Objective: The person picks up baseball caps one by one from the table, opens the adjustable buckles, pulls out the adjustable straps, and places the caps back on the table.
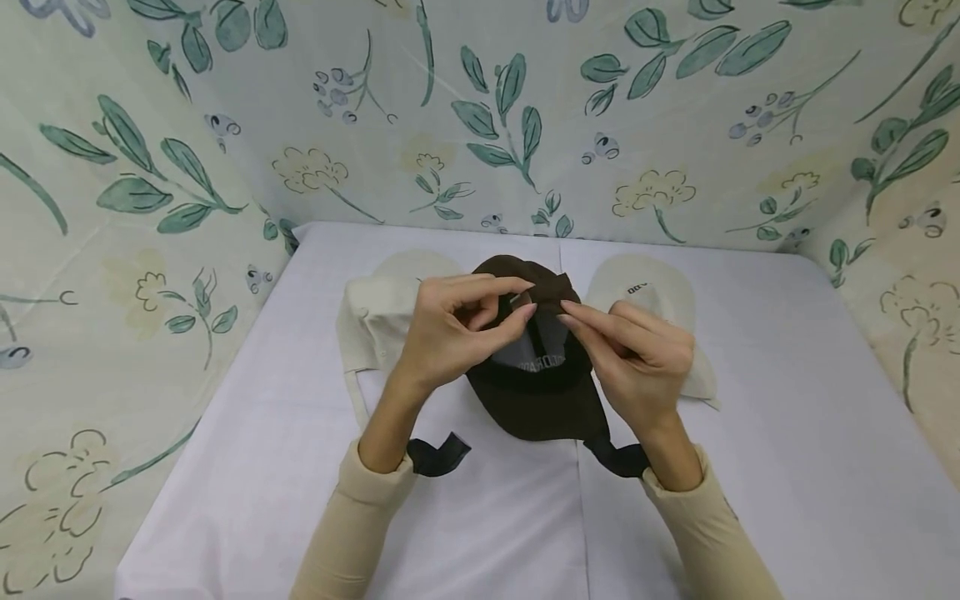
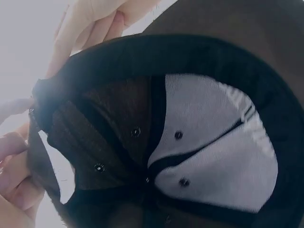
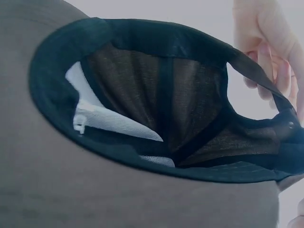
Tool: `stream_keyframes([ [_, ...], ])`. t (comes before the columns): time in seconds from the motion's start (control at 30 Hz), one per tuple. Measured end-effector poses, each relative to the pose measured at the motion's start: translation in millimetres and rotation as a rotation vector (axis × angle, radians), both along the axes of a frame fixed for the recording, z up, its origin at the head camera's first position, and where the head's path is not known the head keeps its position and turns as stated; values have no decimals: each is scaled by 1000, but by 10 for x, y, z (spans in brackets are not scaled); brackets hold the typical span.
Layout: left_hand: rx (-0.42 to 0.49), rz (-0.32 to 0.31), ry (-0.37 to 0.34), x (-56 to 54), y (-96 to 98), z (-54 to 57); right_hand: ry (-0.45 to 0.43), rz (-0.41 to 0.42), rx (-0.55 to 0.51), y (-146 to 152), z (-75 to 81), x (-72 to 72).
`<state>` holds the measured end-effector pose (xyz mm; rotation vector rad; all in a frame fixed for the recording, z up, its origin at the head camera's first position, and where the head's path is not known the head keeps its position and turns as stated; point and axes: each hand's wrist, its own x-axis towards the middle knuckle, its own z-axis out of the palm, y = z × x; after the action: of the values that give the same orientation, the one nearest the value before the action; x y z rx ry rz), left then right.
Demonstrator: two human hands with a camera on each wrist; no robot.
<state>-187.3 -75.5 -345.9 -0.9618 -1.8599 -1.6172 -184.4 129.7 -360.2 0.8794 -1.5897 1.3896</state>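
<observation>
A dark brown baseball cap (image 1: 536, 421) is held between both hands, its hollow inside facing me and its brim pointing down toward me. My left hand (image 1: 461, 329) pinches the back strap (image 3: 259, 73) between thumb and forefinger. Close beside it, my right hand (image 1: 641, 346) pinches the cap's back edge near the strap, thumb under the fingers. Inside, a black sweatband (image 2: 190, 52) runs round the rim, and pale backing panels (image 2: 213, 156) and small eyelets show. In the right wrist view the strap arches over the back opening.
A cream cap (image 1: 371, 321) lies behind my left hand, with a narrow strap hanging from it. Another cream cap (image 1: 660, 279) with dark lettering lies behind my right hand. A white cloth (image 1: 247, 483) covers the table; patterned fabric (image 1: 555, 133) hangs around it.
</observation>
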Motion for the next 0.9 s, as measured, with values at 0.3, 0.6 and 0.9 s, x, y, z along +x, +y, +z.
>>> stream_keyframes([
  [0.3,63,30,0,16,34,2,-33,4,-16,-12,-12,17],
  [0.6,138,32,-18,53,-48,56,-28,19,-30,-36,9,29],
  [0.9,69,-35,6,73,-9,84,-13,32,-72,7,49,40],
])
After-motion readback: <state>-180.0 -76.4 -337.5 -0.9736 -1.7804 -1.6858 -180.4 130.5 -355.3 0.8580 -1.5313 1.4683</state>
